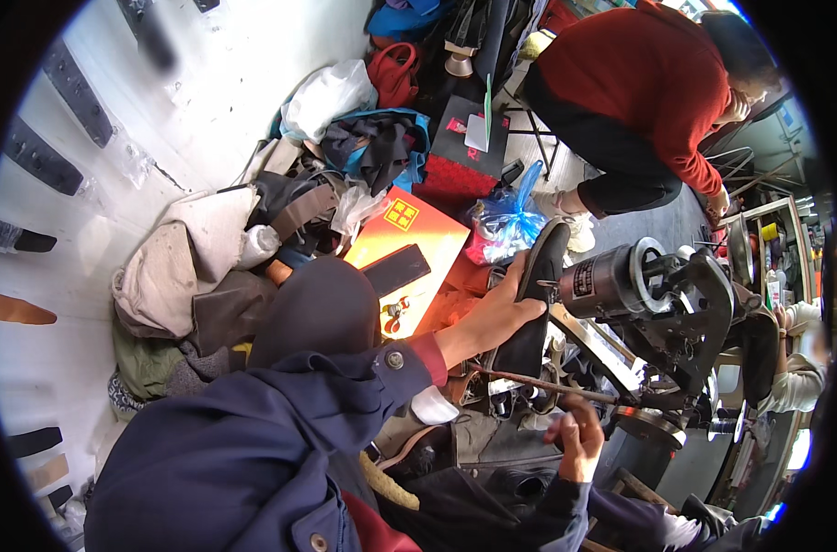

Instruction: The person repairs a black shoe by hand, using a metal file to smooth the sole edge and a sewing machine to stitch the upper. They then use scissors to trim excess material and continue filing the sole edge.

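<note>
My left hand (pixel 499 317) grips a black shoe (pixel 540 262), held sole-edge up against the front of a dark metal machine (pixel 676 313) with a cylindrical head (pixel 611 281) and a printed plate. A long thin rod (pixel 529 377) runs below the shoe toward the machine's lower part. My right hand (pixel 575 437) is just under this rod, fingers bent and apart, with nothing visible in them; whether a fingertip touches the rod is unclear. Shoes and loose pieces lie beneath, partly hidden.
A person in red (pixel 630 83) bends at upper right; another person's pale sleeve (pixel 791 386) shows at far right. An orange box (pixel 446 244), blue plastic bag (pixel 506 216) and piled clothing (pixel 184 258) lie ahead and left. Dark soles (pixel 78 97) hang on the white wall.
</note>
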Demonstrator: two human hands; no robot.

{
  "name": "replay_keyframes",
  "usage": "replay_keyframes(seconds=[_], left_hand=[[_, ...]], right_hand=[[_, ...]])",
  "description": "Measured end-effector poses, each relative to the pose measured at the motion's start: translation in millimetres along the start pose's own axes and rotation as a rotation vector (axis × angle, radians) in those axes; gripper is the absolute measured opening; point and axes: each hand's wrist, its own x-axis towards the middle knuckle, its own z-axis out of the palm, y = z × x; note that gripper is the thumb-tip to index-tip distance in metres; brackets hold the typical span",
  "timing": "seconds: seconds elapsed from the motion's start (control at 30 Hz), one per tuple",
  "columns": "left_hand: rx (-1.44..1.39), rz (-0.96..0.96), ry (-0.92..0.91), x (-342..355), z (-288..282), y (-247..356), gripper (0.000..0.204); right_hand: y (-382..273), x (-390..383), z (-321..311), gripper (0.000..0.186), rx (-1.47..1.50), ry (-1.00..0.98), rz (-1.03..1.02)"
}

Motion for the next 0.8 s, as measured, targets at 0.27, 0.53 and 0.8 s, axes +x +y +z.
replay_keyframes(seconds=[0.27, 0.53, 0.8], left_hand=[[0.040, -0.085, 0.005, 1, -2, -1, 0.092], [-0.079, 0.010, 0.001, 4, 0, -5, 0.088], [-0.007, -0.023, -0.052, 7, -6, -3, 0.089]], right_hand=[[-74, 90, 103, 0.022, 0.464, 0.113, -0.017], [-85, 28, 157, 0.062, -0.016, 0.294, -0.207], [-68, 22, 68, 0.056, -0.327, -0.150, -0.139]])
